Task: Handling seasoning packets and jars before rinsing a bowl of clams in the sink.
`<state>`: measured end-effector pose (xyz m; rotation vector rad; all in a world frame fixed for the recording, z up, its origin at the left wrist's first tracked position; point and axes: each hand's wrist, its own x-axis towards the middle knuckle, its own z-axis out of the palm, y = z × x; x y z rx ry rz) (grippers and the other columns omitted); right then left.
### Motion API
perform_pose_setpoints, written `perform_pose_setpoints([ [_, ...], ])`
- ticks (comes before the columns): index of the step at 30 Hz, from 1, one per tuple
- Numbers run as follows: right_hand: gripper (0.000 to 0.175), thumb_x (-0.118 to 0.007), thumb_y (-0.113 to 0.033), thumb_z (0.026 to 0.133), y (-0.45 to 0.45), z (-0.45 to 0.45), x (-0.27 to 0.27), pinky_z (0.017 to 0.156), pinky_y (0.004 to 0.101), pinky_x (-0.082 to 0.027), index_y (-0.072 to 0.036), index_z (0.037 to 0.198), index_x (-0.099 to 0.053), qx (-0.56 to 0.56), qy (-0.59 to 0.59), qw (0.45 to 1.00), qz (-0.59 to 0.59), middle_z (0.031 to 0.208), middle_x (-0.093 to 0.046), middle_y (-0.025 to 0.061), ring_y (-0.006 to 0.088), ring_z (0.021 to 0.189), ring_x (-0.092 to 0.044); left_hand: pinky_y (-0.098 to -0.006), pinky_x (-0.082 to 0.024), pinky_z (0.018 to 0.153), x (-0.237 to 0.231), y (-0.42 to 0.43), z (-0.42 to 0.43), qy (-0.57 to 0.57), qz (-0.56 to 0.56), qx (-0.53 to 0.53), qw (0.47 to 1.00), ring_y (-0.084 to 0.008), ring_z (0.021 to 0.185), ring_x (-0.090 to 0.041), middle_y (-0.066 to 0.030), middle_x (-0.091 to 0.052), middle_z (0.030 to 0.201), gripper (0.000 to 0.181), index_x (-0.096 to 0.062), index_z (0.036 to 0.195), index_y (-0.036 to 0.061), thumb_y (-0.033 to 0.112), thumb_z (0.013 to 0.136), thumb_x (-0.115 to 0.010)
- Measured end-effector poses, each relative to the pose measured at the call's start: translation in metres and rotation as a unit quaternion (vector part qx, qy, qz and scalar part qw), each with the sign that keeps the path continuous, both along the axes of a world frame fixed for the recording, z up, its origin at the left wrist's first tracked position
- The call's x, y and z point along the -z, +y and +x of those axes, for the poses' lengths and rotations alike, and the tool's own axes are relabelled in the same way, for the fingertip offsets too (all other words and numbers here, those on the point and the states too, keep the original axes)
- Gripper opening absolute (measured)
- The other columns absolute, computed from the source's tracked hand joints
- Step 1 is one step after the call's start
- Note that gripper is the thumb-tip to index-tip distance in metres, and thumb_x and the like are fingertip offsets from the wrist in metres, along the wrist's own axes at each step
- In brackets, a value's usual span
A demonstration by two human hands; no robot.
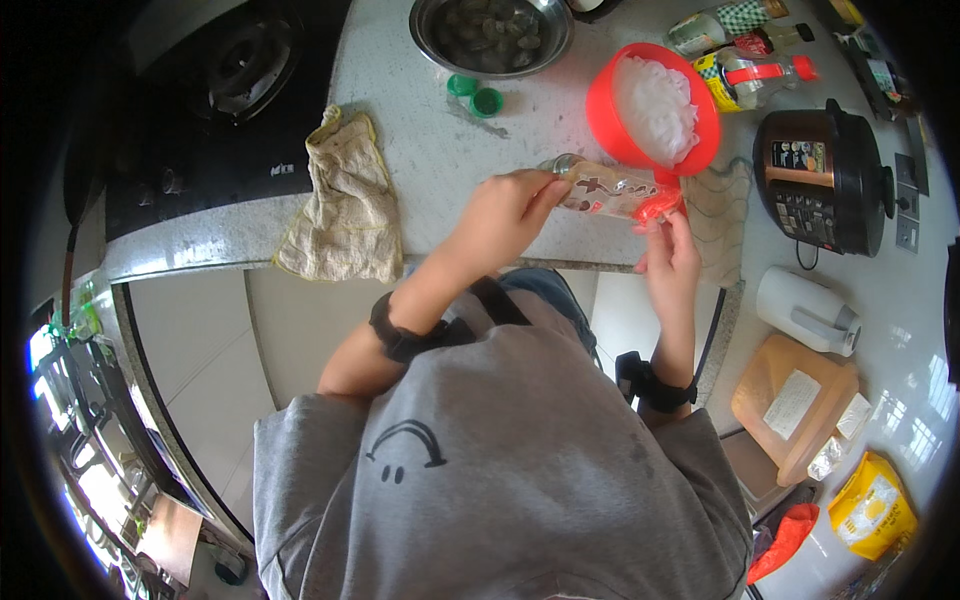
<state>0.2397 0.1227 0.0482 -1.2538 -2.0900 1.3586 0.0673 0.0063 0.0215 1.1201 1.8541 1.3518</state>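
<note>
Across the front of the counter lies a clear plastic packet [606,189] with printed writing and a red right end. My left hand [504,217] grips its left end between thumb and fingers. At the packet's red end, the fingertips of my right hand [673,251] pinch the plastic. Something round and shiny shows at the packet's left end; I cannot tell what it is. Just beyond the packet stands a red plastic bowl [600,112] holding white, noodle-like strands [658,109].
A metal basin [427,56] of shellfish stands at the back, near green caps [486,102]. A cloth [352,202] lies beside the gas stove [202,150]. Bottles [757,79], an electric pressure cooker [821,184], a white kettle [806,311] and a lidded container [761,375] line the right.
</note>
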Motion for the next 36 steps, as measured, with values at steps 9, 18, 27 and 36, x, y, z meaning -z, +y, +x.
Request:
perform_pose_setpoints([
  [9,0.018,-0.046,-0.011,0.085,-0.006,-0.011,-0.002,0.045,0.0218,-0.042,-0.002,0.099,-0.05,-0.031,0.053,0.998,-0.001,0.076,-0.061,0.006,0.0063,0.051,-0.049,-0.0331,-0.043,0.055,-0.051,-0.014,-0.012,0.213,0.029,-0.017,0.976,-0.0291,0.062,-0.056,-0.0156,-0.057,0.072,0.015,-0.059,0.084,-0.0015,0.011,0.082,-0.051],
  [18,0.012,-0.047,-0.009,0.084,-0.007,-0.04,-0.036,0.047,0.0211,-0.037,0.001,0.08,-0.052,-0.102,0.134,0.982,0.089,0.065,-0.058,0.0066,0.0067,0.05,-0.047,-0.0259,-0.043,0.056,-0.087,-0.029,-0.04,0.124,0.082,-0.099,0.984,-0.0177,0.058,-0.056,-0.0121,-0.058,0.07,0.017,-0.06,0.09,-0.0008,0.012,0.083,-0.05],
  [27,0.013,-0.048,-0.01,0.084,-0.017,-0.054,-0.067,0.043,0.0228,-0.033,0.001,0.076,-0.051,-0.127,0.201,0.962,0.134,0.058,-0.053,0.0064,0.0083,0.045,-0.042,-0.0216,-0.044,0.058,-0.092,-0.038,-0.052,-0.037,0.168,-0.144,0.975,-0.0112,0.066,-0.057,-0.0082,-0.061,0.078,0.023,-0.057,0.091,-0.0069,0.014,0.087,-0.046],
  [36,0.01,-0.052,-0.01,0.081,-0.022,-0.053,-0.091,0.041,0.0214,-0.031,0.0,0.082,-0.052,-0.154,0.195,0.948,0.2,0.056,-0.049,0.0036,0.0064,0.042,-0.039,-0.0204,-0.043,0.057,-0.086,-0.038,-0.052,-0.083,0.207,-0.13,0.966,-0.0089,0.063,-0.054,-0.007,-0.06,0.077,0.023,-0.057,0.088,-0.0045,0.016,0.087,-0.047],
])
